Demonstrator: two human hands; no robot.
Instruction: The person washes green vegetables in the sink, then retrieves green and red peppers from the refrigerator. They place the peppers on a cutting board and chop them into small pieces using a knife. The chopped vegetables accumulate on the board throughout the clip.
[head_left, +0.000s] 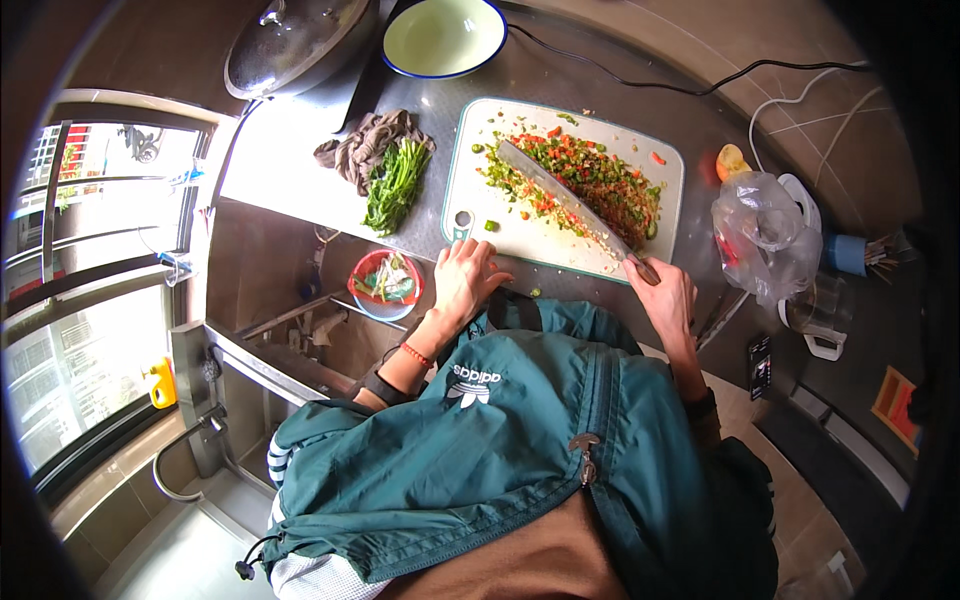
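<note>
My right hand grips the wooden handle of a kitchen knife, whose long blade lies slantwise over the cutting board. Beyond the blade spreads a heap of chopped red and green peppers, with more bits on the near side. My left hand rests at the board's near left edge, by its ring-shaped handle, fingers apart and holding nothing. A bunch of leafy greens lies left of the board against a crumpled brown cloth. A small green pepper piece sits near my left hand.
An enamel bowl and a lidded pan stand at the back. Right of the board are a plastic bag, a cut fruit and a glass jug. A red basket of scraps sits below the counter's left edge. A cable crosses behind.
</note>
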